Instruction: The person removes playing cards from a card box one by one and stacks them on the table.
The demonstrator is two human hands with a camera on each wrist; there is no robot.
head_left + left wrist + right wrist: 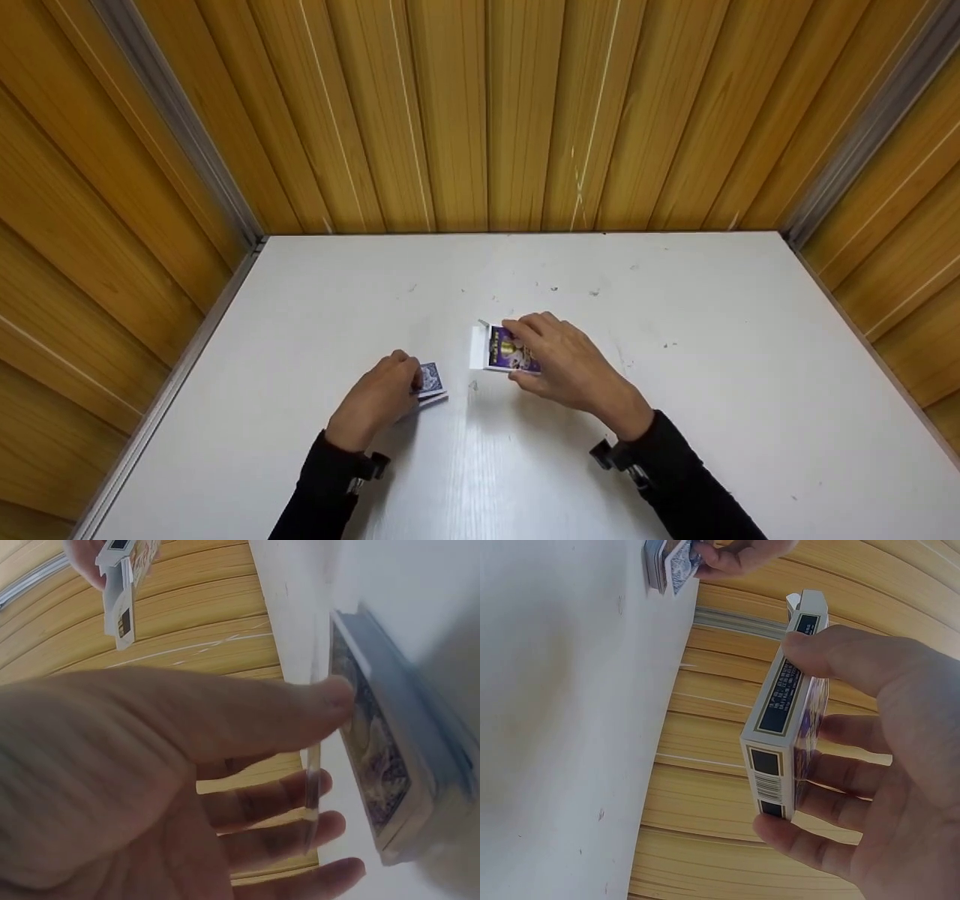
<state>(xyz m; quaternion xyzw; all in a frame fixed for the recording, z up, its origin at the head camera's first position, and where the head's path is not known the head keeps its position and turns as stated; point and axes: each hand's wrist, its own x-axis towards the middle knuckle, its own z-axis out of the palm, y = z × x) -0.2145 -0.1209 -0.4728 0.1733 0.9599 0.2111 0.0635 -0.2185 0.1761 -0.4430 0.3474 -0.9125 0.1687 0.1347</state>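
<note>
My left hand (411, 381) grips a blue-backed deck of cards (430, 384) at the table's middle left. In the left wrist view its thumb (330, 694) presses the top of the deck (382, 765), with the other fingers along the deck's side. To the right, my right hand (514, 352) pinches a purple card box (501, 349) between thumb and fingers, its white flap (478, 347) open toward the left. The right wrist view shows the box (769, 757) held on edge, clear of the table, with the deck (664, 562) and the left hand beyond it.
The white table (675, 420) is boxed in by wooden plank walls (480, 112) at the back and both sides, with metal strips in the corners. Small scuff marks dot its far half.
</note>
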